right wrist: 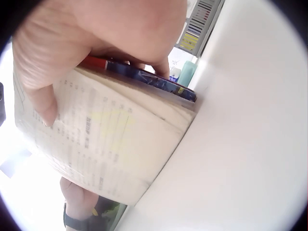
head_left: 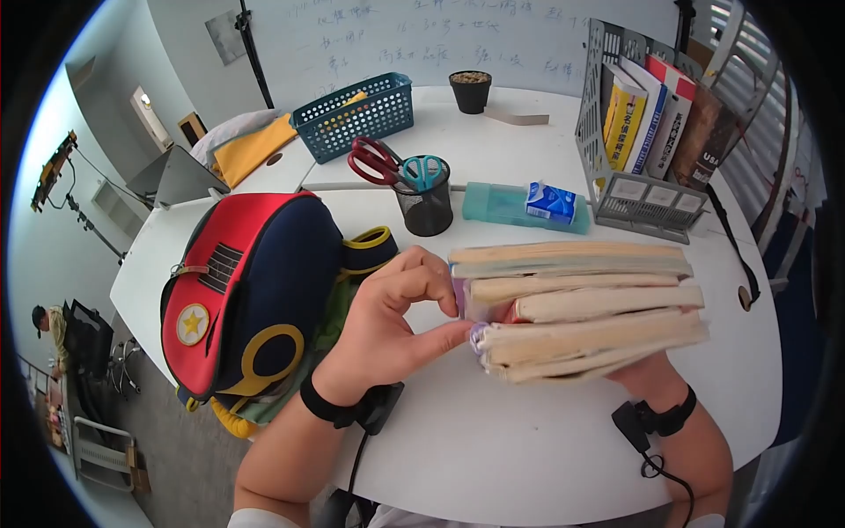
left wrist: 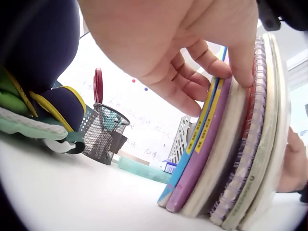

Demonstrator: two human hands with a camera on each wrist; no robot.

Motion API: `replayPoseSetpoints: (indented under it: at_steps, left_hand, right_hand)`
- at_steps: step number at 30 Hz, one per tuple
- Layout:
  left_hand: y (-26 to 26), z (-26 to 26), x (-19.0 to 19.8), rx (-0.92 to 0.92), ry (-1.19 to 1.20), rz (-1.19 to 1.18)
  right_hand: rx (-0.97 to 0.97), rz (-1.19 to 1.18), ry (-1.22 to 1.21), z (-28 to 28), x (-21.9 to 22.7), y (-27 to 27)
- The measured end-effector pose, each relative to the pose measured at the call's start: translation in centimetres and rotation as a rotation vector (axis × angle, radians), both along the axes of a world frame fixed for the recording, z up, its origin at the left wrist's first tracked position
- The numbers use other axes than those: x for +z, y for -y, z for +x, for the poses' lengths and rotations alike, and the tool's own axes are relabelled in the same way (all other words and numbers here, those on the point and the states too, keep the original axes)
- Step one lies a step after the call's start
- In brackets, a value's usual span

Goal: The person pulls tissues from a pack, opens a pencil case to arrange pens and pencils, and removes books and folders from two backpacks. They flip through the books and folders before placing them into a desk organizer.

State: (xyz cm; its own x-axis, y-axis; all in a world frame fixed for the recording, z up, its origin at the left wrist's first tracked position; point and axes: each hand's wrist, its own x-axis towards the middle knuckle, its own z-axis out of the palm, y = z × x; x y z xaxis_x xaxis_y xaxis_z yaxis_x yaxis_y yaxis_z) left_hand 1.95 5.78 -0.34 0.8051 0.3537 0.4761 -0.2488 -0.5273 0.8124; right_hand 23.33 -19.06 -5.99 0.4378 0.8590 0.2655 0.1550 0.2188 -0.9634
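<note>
In the head view, right of the centre, the stack of books (head_left: 585,308) hides the fingers of your right hand (head_left: 653,378). At the top, the frame edge cuts the whiteboard (head_left: 528,62). At the lower left, a person (head_left: 55,330) is too small to tell clearly. In your right wrist view, left of the centre, the printed page (right wrist: 108,130) is too blurred to read.
</note>
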Motion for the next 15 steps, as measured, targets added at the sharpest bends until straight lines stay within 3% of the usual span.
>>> replayPoseSetpoints:
  at_steps: [4,5,7,9,11,13,15]
  left_hand:
    - [-0.2,0.3,-0.2,0.018,0.062,0.088]
    - [0.4,0.4,-0.2,0.021,0.052,-0.024]
    - [0.7,0.5,0.0,0.006,0.059,-0.138]
    - [-0.3,0.1,0.6,0.072,-0.024,0.368]
    - [0.2,0.1,0.8,-0.056,0.011,0.249]
    - [1.1,-0.5,1.0,-0.204,-0.019,0.044]
    - [1.4,-0.5,2.3,-0.237,-0.033,0.162]
  right_hand:
    - [-0.125,0.019,-0.368,-1.2,0.8,0.1]
    - [-0.158,0.026,-0.455,-1.2,1.0,0.2]
    - [-0.104,0.029,-0.353,-0.6,1.0,0.5]
    - [0.015,0.023,-0.152,0.6,1.0,0.8]
    - [0.136,0.015,0.054,1.7,0.9,0.8]
    - [0.098,-0.082,0.021,2.1,0.2,1.3]
    - [0.051,0.028,-0.016,2.3,0.4,1.1]
